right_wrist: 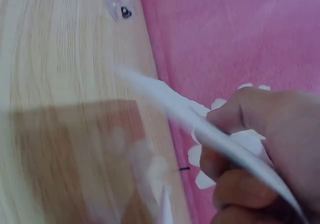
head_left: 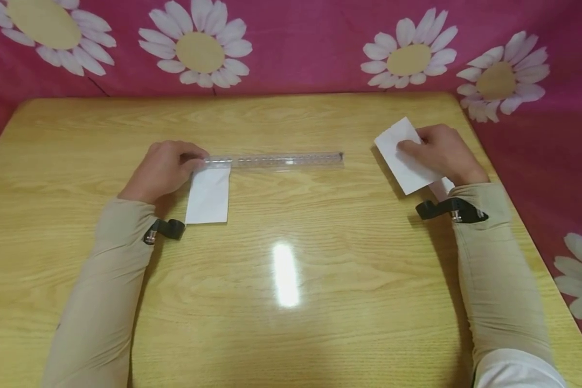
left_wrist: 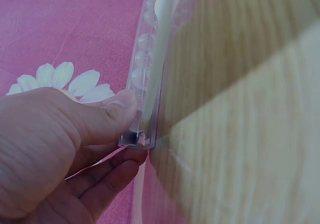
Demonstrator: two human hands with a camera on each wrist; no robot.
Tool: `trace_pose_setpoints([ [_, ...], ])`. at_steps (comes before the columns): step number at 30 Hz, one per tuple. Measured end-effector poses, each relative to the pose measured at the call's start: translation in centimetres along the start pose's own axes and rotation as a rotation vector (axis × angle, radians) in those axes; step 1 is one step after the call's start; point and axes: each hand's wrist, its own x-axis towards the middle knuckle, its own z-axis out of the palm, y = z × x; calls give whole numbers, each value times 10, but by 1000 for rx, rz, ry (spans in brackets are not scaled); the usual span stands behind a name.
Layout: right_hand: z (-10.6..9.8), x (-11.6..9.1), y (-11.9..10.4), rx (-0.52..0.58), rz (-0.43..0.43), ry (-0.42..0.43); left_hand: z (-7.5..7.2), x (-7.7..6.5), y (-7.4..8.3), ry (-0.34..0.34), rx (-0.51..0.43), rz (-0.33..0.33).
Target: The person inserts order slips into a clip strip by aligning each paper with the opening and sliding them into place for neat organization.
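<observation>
My left hand (head_left: 162, 168) pinches the left end of a long, clear plastic strip (head_left: 291, 160); in the left wrist view the strip (left_wrist: 142, 59) shows a row of round bumps. Just below that end is a white piece of paper (head_left: 207, 196), its top edge meeting the strip. Between thumb and fingers my right hand (head_left: 446, 153) holds another white piece of paper (head_left: 402, 159), tilted at the table's right side. The right wrist view shows this paper (right_wrist: 200, 126) nearly edge-on and blurred. Its far fingers are partly hidden.
A wood-grain table (head_left: 349, 258) lies beneath both hands, with a bright light reflection in its middle. Behind it and to the right hangs a pink cloth (head_left: 300, 48) with large white daisies. A small pale piece (head_left: 441, 187) shows under the right wrist.
</observation>
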Motion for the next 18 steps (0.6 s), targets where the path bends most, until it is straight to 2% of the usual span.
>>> trace_pose_setpoints([
  [8, 11, -2, -9, 88, -5, 29, 0, 1, 0, 2, -17, 3],
  [15, 28, 2, -13, 179, -53, 195, -2, 1, 0, 0, -17, -2],
  [18, 35, 3, -16, 226, -63, 206, -2, 1, -1, 1, -16, 2],
])
